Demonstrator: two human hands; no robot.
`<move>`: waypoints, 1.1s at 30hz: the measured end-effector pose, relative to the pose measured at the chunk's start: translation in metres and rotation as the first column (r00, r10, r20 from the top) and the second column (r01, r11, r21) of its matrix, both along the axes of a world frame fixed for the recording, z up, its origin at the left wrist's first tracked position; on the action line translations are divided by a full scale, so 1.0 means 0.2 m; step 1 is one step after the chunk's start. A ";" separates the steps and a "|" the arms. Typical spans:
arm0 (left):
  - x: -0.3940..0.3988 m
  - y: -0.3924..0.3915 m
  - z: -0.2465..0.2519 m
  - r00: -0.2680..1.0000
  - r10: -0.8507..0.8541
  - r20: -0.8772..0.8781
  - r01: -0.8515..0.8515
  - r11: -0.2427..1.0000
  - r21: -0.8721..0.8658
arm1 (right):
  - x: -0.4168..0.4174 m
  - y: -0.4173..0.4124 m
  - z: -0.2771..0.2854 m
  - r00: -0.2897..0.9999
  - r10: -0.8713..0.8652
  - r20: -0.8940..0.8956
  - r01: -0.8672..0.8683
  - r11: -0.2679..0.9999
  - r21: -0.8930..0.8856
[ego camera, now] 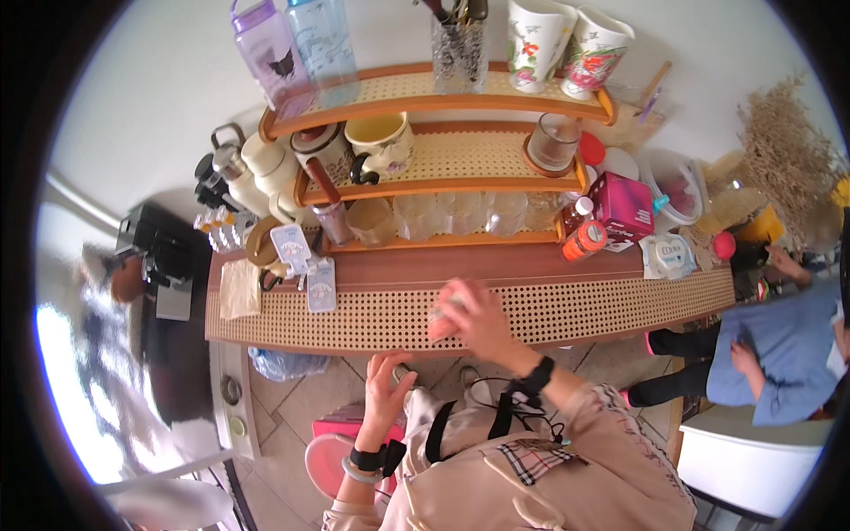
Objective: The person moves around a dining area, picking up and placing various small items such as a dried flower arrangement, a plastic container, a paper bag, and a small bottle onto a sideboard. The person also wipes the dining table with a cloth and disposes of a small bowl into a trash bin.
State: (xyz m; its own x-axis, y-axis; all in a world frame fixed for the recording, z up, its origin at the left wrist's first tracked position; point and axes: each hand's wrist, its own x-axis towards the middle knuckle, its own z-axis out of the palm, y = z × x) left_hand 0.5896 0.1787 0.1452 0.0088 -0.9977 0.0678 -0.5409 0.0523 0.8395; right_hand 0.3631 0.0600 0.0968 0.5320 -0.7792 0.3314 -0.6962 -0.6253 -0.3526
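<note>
My right hand (pixel 483 324) is pressed down at the front of the sideboard top (pixel 372 315), over the perforated rattan-pattern strip. Bunched under its fingers is a pinkish cloth (pixel 441 325), blurred and partly covered by the hand. My left hand (pixel 388 385) hangs in front of the counter's edge, fingers apart and holding nothing. A three-tier wooden rack (pixel 441 182) with woven shelves rises behind the hands. Several clear glasses (pixel 458 216) line its lowest tier.
Left on the counter lie a folded beige cloth (pixel 240 289) and two cartoon cards (pixel 321 285). To the right are an orange-capped bottle (pixel 584 240), a magenta box (pixel 623 206) and a wipes pack (pixel 667 257). Another person (pixel 764 352) stands at the right. A pink stool (pixel 332 461) is below.
</note>
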 end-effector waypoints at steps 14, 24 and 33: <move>-0.11 0.30 0.02 0.955 0.275 -0.114 -0.277 0.961 0.003 | 0.29 0.09 -0.06 0.991 0.135 0.020 -0.132 0.985 -0.112; -0.15 1.20 0.00 0.775 0.536 -0.333 -0.544 0.835 0.080 | 0.43 0.89 0.10 0.662 -0.210 0.720 -0.677 0.246 0.694; -0.34 2.31 -0.04 0.178 0.827 -0.533 -0.977 0.213 0.005 | 0.86 1.98 0.20 0.495 0.651 0.575 -0.462 -0.363 0.809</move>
